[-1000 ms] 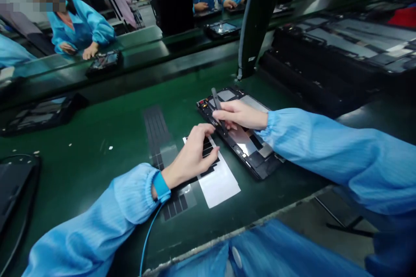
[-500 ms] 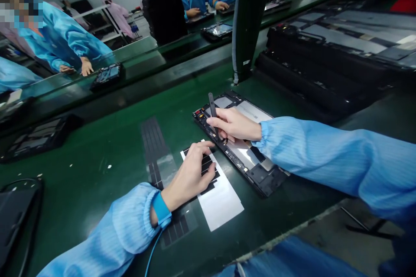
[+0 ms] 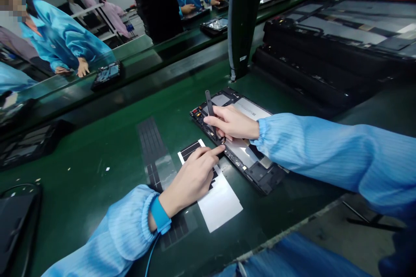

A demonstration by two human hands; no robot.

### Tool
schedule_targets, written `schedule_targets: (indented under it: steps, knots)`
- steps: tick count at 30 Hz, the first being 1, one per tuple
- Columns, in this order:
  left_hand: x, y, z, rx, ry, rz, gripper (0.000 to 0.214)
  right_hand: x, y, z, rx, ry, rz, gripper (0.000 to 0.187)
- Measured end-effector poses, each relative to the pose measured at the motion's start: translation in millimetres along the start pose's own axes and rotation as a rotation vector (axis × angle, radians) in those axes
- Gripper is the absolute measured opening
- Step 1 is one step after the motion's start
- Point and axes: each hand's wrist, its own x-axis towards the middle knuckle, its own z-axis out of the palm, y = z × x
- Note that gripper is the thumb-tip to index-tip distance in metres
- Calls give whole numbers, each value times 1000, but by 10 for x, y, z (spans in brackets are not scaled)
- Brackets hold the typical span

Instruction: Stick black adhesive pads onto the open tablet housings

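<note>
1. Right hand (image 3: 230, 123): fingers (image 3: 217, 119) pinched narrow around a slim black plastic pry tool (image 3: 208, 106), tip down at the inner edge of the tablet.
2. Left hand (image 3: 190, 179): fingers (image 3: 208, 158) extended, holding nothing, lying over a white rectangular backing sheet (image 3: 221, 207) with black adhesive strips; index fingertip just beside the tablet.
3. An opened black rectangular tablet frame (image 3: 264, 177) lies flat on the green antistatic surface (image 3: 97, 194), just right of the sheet.
4. Left wrist: a blue wrist strap (image 3: 160, 215) with a thin blue cord (image 3: 150, 259) trailing down.
5. Beyond the tablet: a stack of black tablet units (image 3: 325, 65).
</note>
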Motion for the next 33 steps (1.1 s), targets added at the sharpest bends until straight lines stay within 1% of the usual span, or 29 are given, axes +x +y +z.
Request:
schedule_targets:
  steps: [4,6,9,11,13,16,18,20,25,28,31,33]
  knots:
    - [-12,28,32,157,4,15,24,-2,-9,4,-88,43,-65,18]
    - [-10,33,47,232,6,-9,23,-3,-6,6,-68,47,-63,17]
    - [14,32,55,316,-1,-54,19,-2,12,8,75,29,-4,15]
    - [41,37,52,356,-10,-58,17,4,29,11,189,22,38,14]
    - [64,57,47,394,-21,-41,17,11,52,16,272,23,60,15]
    - [65,121,45,423,-42,30,19,19,90,25,351,19,66,17]
    - [43,170,53,397,-53,72,19,16,107,28,371,6,62,19]
    - [9,203,70,332,-49,71,18,9,110,29,375,2,58,19]
    - [-51,154,151,102,100,-47,21,36,88,25,379,22,107,20]
    - [-40,136,216,-14,128,-112,28,49,107,25,366,32,103,20]
    - [-9,283,299,-104,151,-173,47,-37,129,47,356,44,118,21]
    - [42,420,361,-113,163,-228,57,-69,135,71,272,45,130,26]
